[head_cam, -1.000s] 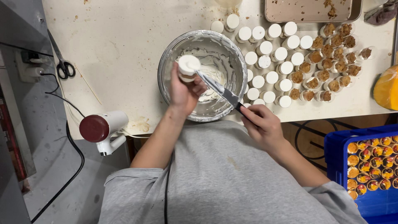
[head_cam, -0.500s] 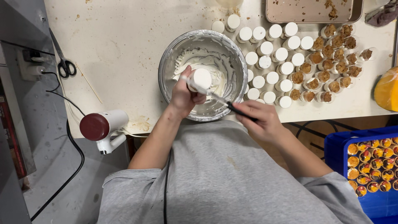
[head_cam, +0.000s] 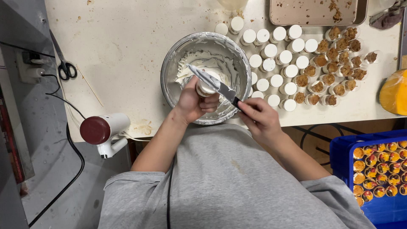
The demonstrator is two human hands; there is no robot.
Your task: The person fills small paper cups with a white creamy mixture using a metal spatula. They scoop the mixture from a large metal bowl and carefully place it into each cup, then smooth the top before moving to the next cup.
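Note:
A metal mixing bowl [head_cam: 171,61] smeared with white cream stands at the table's near edge. My left hand [head_cam: 191,103] holds a small cup [head_cam: 205,88] topped with cream over the bowl's near side. My right hand [head_cam: 257,117] grips the dark handle of a palette knife [head_cam: 212,81], whose blade lies across the cup's top and points up-left into the bowl. To the right of the bowl stand several small cups topped with white cream [head_cam: 276,57], and beyond them several cups showing brown crumbs [head_cam: 335,63].
A metal baking tray [head_cam: 314,12] with crumbs sits at the table's far edge. Scissors [head_cam: 63,63] lie at the left. A white and red hand-held appliance [head_cam: 103,131] hangs off the table's near-left edge. A blue crate [head_cam: 339,157] of decorated cups stands below right. An orange object [head_cam: 393,94] lies at right.
My left hand has brought the cup lower and to the right, toward the bowl's near rim. The knife blade has swung across the cup's top.

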